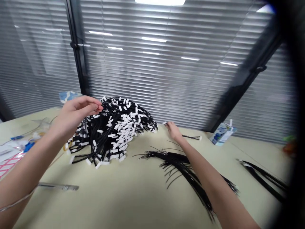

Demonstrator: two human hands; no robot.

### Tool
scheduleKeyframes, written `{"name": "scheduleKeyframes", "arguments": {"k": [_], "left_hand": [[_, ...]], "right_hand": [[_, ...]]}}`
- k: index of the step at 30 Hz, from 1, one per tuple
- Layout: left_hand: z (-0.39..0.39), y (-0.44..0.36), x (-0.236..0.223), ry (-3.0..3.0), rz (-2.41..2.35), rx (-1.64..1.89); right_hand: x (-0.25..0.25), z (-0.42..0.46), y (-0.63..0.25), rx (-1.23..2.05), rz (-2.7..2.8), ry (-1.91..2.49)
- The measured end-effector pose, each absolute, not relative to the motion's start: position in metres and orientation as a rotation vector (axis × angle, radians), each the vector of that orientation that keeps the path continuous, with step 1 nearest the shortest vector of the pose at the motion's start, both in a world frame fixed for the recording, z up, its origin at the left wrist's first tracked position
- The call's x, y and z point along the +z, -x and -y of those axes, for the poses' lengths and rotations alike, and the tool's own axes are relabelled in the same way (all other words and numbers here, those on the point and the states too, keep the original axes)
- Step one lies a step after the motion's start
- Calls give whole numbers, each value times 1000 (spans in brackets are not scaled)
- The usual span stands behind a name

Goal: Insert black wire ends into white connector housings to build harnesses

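Pile (pixel 124 127) of black cables with white tags lies on the worktop (pixel 107 200). Left hand (pixel 82 106) is raised at its left side, fingertips nearly together; whether this grip holds anything cannot be told. Right hand (pixel 173 130) pinches a small white piece (pixel 165 123) beyond the loose black wires (pixel 188 173).

Left of center: left hand (pixel 89 106), fingertips together, at big heap of black cables with white rectangular tags (pixel 119 127). Center right: right hand (pixel 173 129) on small white piece (pixel 165 123). Below its forearm, loose black wire bundle (pixel 183 168). Right: blue-and-white drink carton (pixel 222 134), on pale green table (pixel 133 197). Gray slatted blinds (pixel 152 76) behind.
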State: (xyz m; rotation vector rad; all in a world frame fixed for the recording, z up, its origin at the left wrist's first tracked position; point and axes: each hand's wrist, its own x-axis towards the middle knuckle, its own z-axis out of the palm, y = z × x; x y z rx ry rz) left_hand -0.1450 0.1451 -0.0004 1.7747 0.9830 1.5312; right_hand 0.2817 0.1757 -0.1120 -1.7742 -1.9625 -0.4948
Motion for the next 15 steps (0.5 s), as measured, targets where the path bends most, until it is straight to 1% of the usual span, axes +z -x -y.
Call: {"name": "scheduleKeyframes", "arguments": {"k": [2,5,8,10,12,13,15], "left_hand": [[-139,140,2,-1795,-1000,1533],[-126,131,5,-1835,-1010,1528],[-114,122,7,-1918,-1021,1503],[-109,116,4,-1946,-1018,1480],[-105,108,-5,-1992,-931,1371],[-102,102,-11,-2027,-860,1260],[-92,88,-26,-2086,-693,1012]], "right_hand": [[-99,-168,-292,-563,1808,1844],[-67,-148,-303,-683,1649,1888],[-35,-113,-296,-766,1683,1879],[-23,-81,-278,-771,1780,1867],[-23,-44,-253,-690,1930,1854],[-27,-25,-238,-617,2015,1843],[-44,13,-210,-386,2234,1784]]}}
